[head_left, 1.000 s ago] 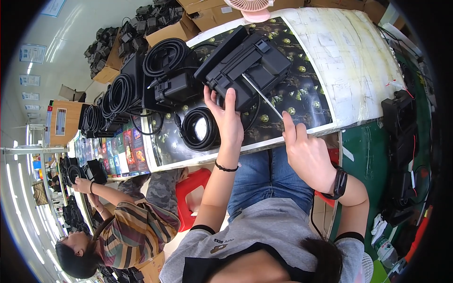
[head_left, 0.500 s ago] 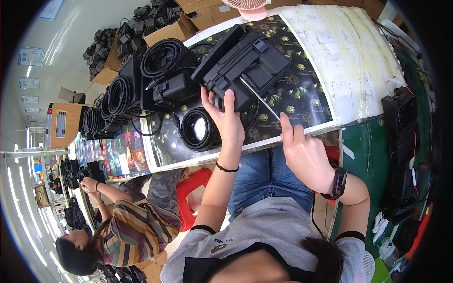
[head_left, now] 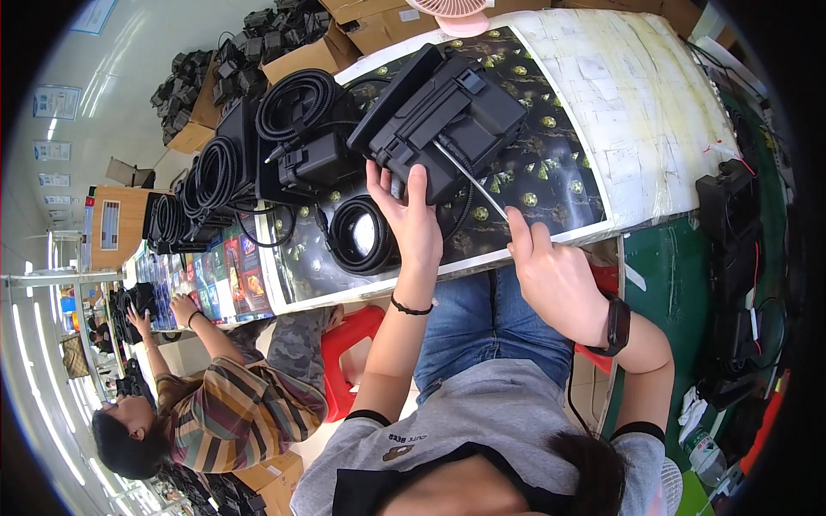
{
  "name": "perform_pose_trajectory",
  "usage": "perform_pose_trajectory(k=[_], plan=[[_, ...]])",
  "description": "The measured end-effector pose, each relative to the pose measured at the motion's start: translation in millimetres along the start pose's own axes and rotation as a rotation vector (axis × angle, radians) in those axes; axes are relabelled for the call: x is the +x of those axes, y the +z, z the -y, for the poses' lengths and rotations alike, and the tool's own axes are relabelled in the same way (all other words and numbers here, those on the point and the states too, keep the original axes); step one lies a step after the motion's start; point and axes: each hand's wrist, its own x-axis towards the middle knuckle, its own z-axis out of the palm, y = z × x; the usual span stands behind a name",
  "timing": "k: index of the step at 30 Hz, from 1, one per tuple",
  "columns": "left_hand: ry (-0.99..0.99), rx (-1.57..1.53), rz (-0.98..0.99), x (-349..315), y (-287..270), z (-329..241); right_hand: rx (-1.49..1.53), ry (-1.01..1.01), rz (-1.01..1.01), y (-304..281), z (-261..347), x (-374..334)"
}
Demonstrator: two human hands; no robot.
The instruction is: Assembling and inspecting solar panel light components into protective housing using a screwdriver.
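Observation:
My left hand [head_left: 409, 211] is closed on the near edge of a black plastic box [head_left: 439, 120] with latches and a flat panel along one side, tilted on the table. In my right hand [head_left: 555, 279] is a screwdriver [head_left: 471, 179]; its handle is hidden by my fingers. The long metal shaft runs up to the side of the box, beside a ribbed black cable. Its tip meets the box near the cable's entry, though the exact contact is too small to see. A coiled black cable [head_left: 361, 236] lies just left of my left wrist.
More black boxes [head_left: 318, 162] with coiled cables line the table to the left. A pink fan [head_left: 460, 17] stands at the far edge, near cartons [head_left: 301, 60] of black parts. At left, a co-worker in a striped shirt [head_left: 237, 408] sits beside a red stool [head_left: 353, 344].
My right hand and the screwdriver have shifted very slightly left. The box has barely moved. The co-worker's hands have moved apart, and that person's body leans farther left.

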Motion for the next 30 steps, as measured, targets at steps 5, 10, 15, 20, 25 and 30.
perform_pose_trajectory(k=[5, 10, 15, 20, 25, 30], plan=[[-0.010, -0.057, 0.034, 3.0, -12.1, 1.1, 0.458, -0.076, -0.079, 5.9, -13.3, 11.4], [-0.013, -0.054, 0.041, 9.6, -19.8, 1.1, 1.140, 0.085, 0.298, -6.6, -18.0, 24.7], [-0.015, -0.062, 0.042, 10.1, -20.5, -1.8, 1.690, 0.217, 0.513, -1.5, -24.7, 28.4], [0.008, -0.068, 0.036, 9.0, -19.3, -1.5, 2.674, 0.372, 0.743, 19.4, -43.0, 35.5], [0.005, -0.014, -0.024, 7.8, -5.7, -5.5, 2.629, 0.272, 0.694, 26.8, -34.0, 38.7], [-0.022, 0.054, -0.069, 8.1, -0.1, -14.8, 2.161, 0.314, 0.544, 12.0, -26.1, 42.1]])
